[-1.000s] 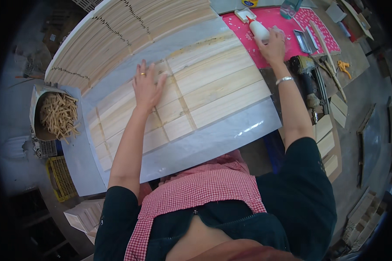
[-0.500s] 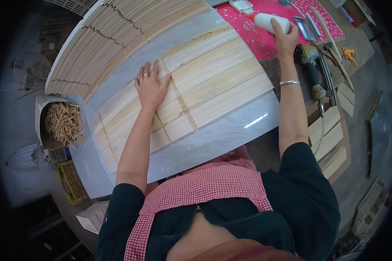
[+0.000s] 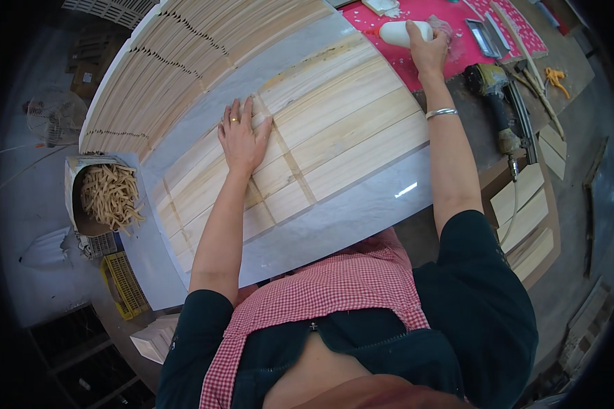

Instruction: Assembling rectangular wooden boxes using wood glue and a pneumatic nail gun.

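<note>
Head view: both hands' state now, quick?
Left hand: open, flat on the boards, grasping nothing.
Right hand: closed, holding the white bottle.

The bottle (image 3: 396,33) is white, the apron (image 3: 329,290) red-checked.

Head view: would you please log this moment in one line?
left hand: resting on wooden slats | right hand: holding white squeeze bottle | pneumatic nailer: lying untouched

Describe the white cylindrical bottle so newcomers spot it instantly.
Find the bright pink sheet, upper right. Over it, the right hand grips the white cylindrical bottle sideways. Unlike the shallow white dish at the top edge, it's long, rounded and held.
</note>
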Motion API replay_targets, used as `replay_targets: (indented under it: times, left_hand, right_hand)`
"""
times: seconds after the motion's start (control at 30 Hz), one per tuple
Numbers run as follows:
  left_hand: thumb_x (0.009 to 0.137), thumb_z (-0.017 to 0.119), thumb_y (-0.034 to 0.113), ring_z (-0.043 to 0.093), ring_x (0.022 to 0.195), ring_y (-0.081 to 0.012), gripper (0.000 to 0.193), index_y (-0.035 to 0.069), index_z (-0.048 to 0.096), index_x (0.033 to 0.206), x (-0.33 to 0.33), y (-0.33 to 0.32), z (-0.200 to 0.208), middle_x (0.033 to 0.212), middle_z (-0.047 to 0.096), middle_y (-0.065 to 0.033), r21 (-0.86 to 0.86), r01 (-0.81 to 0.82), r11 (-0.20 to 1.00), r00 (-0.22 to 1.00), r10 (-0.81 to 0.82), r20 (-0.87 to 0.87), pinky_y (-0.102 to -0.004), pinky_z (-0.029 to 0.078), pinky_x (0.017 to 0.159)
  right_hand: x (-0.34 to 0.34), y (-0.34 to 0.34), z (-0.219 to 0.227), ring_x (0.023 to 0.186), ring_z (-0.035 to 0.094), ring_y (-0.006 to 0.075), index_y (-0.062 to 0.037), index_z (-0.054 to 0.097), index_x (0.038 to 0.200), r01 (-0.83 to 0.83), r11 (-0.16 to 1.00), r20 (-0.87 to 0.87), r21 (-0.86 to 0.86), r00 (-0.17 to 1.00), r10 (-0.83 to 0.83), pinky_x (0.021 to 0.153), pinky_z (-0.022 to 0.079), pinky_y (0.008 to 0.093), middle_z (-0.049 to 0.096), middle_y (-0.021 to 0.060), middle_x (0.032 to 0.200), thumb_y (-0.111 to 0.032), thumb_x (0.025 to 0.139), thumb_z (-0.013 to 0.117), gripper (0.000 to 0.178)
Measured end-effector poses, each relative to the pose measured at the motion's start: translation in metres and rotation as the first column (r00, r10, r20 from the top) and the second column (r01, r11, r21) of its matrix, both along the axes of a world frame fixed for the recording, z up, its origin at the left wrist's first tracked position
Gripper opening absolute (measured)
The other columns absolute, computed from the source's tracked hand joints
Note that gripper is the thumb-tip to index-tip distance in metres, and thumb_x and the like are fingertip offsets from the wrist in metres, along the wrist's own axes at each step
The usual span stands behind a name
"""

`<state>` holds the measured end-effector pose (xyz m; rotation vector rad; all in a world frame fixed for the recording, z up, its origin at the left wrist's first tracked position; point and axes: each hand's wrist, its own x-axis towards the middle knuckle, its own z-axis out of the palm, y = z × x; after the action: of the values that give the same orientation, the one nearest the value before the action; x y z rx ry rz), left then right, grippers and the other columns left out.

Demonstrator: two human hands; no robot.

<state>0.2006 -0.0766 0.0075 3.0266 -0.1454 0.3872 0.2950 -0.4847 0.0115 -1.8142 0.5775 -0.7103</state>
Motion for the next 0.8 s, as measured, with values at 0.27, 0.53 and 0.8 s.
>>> replay_targets:
  times: [0.27,0.53,0.8]
  left_hand:
    - [0.094,0.057,0.054,0.033,0.147,-0.0339,0.069,0.016,0.047,0.15,0.002,0.004,-0.005,0.157,0.041,-0.0117,0.011,0.007,1.0,1.0,-0.007,0.001,-0.054,0.026,0.117]
    - [0.094,0.056,0.056,0.035,0.146,-0.034,0.07,0.017,0.046,0.151,0.004,0.004,-0.007,0.157,0.042,-0.0118,0.015,0.011,1.0,1.0,-0.011,0.002,-0.0547,0.026,0.116]
    - [0.094,0.054,0.058,0.035,0.146,-0.0337,0.07,0.018,0.046,0.151,0.006,0.009,-0.012,0.157,0.042,-0.0115,0.015,0.015,1.0,1.0,-0.015,0.009,-0.0544,0.027,0.116]
  right_hand:
    - [-0.022,-0.011,0.018,0.095,0.068,0.0312,0.0079,0.06,0.119,0.006,0.997,-0.064,-0.071,0.998,-0.011,0.078,0.058,0.0366,0.067,0.0226,0.108,-0.045,0.085,0.074,0.064]
    - [-0.057,-0.037,0.018,0.092,0.069,0.0301,0.0075,0.062,0.12,-0.011,0.993,-0.119,-0.121,0.993,-0.003,0.076,0.058,0.0361,0.069,0.0215,0.108,-0.045,0.083,0.075,0.066]
    - [-0.1,-0.04,0.051,0.085,0.069,0.0266,0.0071,0.064,0.117,-0.012,0.992,-0.232,-0.125,0.973,-0.018,0.07,0.057,0.033,0.07,0.0202,0.102,-0.045,0.082,0.075,0.064]
